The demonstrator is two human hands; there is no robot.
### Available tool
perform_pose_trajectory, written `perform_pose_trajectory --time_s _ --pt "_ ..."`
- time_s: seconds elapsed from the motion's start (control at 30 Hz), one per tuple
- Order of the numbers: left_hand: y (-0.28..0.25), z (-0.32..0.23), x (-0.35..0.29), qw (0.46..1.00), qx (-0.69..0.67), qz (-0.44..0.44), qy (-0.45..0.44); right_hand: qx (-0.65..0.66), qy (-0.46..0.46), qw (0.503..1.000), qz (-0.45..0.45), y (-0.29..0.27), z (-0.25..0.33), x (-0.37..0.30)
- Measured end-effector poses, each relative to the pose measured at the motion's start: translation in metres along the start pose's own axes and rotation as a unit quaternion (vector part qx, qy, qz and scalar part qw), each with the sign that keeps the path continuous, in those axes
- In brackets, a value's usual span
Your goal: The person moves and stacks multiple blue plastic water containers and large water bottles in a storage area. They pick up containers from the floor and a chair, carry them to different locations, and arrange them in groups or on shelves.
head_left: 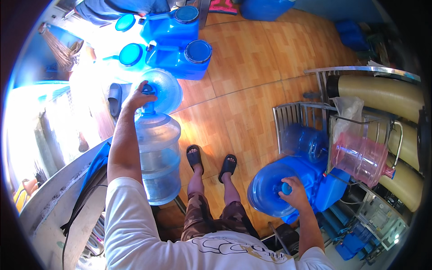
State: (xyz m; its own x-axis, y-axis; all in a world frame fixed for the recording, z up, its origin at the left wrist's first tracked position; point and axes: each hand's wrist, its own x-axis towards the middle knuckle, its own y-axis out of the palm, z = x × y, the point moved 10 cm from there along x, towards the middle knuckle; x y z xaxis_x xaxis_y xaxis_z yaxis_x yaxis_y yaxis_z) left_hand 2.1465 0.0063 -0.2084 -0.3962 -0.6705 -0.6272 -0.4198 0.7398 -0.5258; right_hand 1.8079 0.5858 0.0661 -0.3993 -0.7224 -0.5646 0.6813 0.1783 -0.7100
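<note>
My left hand [142,96] is closed round the blue-capped neck of a clear, ribbed water jug [158,150], whose body extends toward me. Just beyond that hand is another clear round jug [168,92], seen partly from above. Over to the right, my right hand [294,192] has its fingers wrapped round the light blue cap [286,188] of a bluish round water jug [265,191]. This jug stands beside a blue rectangular container [292,170]. How firmly each hand grips cannot be made out.
Several blue containers with round lids [198,51] stand at the far left in bright glare. A metal rack [300,104] at right holds a pink jug [360,157], near large beige cylinders [375,87]. A grey ledge [54,202] curves along my left. Wood-patterned tiles [243,67] cover the floor.
</note>
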Motion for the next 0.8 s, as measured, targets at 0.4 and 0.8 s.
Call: perform_pose_trajectory --time_s 0.4,0.8 --pt "0.068 -0.005 -0.067 0.992 -0.087 -0.011 0.092 0.001 0.033 0.999 -0.021 0.007 -0.051 -0.046" --pt "0.117 -0.054 -0.292 0.977 -0.008 -0.120 0.178 0.043 -0.026 0.985 -0.164 -0.055 -0.110 -0.129"
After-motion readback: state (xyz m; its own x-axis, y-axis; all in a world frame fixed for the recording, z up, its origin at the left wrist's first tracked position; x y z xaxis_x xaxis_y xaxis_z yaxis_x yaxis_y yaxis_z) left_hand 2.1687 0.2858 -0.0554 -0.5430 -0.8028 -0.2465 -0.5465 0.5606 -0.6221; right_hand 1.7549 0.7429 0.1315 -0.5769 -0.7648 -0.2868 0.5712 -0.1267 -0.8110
